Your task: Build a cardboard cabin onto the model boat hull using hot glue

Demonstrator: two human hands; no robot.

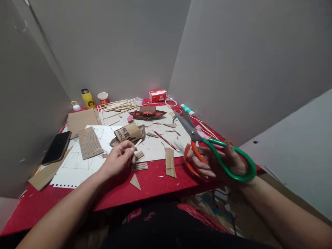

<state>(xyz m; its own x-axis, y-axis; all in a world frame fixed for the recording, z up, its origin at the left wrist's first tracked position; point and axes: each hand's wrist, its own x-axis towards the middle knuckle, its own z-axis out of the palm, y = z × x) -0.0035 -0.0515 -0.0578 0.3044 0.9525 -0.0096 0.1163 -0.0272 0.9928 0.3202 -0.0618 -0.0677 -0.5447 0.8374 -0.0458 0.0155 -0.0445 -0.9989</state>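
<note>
Nearest my camera, both forearms (75,204) run off the lower corners. Right of centre, I see green-and-orange scissors (193,134), blades parted, held by the handles in the right hand (234,160); left of centre, a cardboard boat (129,131) sits partly hidden behind the left hand (120,157), whose thumb and finger pinch a pale stick (138,142), lower end covered.
</note>
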